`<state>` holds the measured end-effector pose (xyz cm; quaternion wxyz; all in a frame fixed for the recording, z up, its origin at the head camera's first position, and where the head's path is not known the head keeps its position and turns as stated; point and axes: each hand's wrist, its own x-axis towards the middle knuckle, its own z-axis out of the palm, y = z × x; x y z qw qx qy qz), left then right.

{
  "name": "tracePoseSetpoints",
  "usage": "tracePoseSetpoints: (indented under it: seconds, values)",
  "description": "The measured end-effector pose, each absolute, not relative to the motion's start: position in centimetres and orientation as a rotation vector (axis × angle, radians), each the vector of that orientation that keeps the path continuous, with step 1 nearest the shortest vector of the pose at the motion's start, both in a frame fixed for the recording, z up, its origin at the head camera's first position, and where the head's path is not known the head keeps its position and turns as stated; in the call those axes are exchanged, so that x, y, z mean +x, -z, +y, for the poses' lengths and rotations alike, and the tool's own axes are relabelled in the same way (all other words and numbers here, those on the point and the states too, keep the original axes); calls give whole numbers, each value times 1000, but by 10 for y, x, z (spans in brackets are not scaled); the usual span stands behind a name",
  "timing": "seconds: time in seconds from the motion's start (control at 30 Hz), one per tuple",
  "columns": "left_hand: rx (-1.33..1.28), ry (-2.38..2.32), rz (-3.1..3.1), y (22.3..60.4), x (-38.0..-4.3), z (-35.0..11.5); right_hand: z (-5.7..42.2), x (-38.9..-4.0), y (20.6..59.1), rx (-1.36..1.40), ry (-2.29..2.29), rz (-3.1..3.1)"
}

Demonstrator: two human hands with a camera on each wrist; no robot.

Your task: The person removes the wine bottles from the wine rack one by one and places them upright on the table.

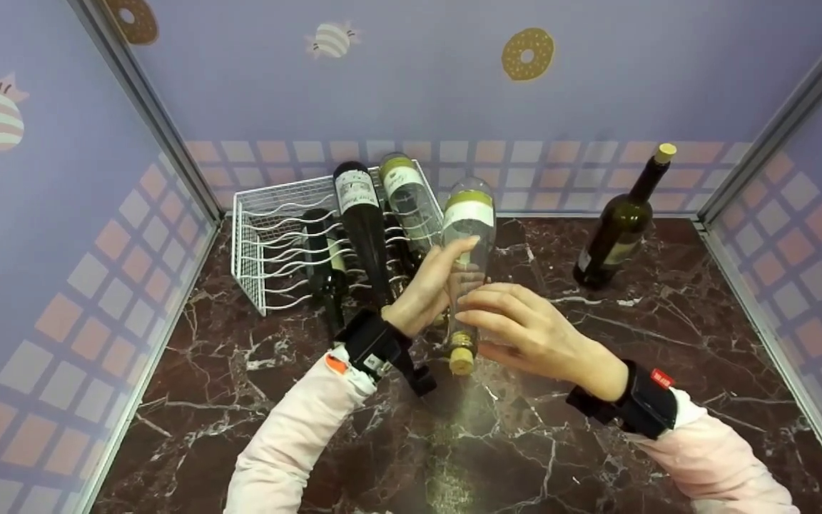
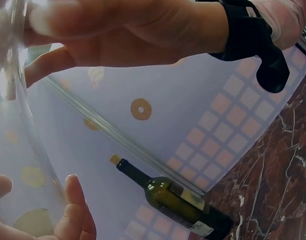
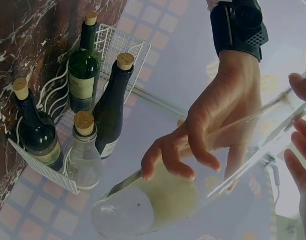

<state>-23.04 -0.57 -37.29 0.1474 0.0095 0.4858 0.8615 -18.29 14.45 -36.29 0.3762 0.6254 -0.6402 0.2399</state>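
A clear glass wine bottle [image 1: 472, 214] with a white and yellow-green label and a cork in its neck is tilted, corked end toward me. My left hand [image 1: 425, 289] grips its body, thumb on top; the right wrist view shows that hand's fingers [image 3: 173, 162] curled round the glass. Beside the neck is my right hand [image 1: 536, 332], its fingers spread loosely on either side of the glass, as the right wrist view shows [image 3: 300, 150]. Whether those fingertips touch the neck is hard to tell. The cork [image 1: 462, 361] shows below the fingers.
Left of the hands, a white wire rack [image 1: 247, 250] holds several corked bottles, among them a dark one [image 1: 357, 196] and a clear one [image 1: 402, 187]. A dark green wine bottle [image 1: 614, 232] stands upright at the back right. Walls border the marbled tabletop [image 1: 525, 450].
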Motion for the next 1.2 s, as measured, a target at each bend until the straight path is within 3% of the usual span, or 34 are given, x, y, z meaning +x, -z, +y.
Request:
tracePoseSetpoints:
  seconds: [1.2]
  values:
    - [-65,-2266,1612,382,-237,5,149,-191,367,1648,-534,-1799]
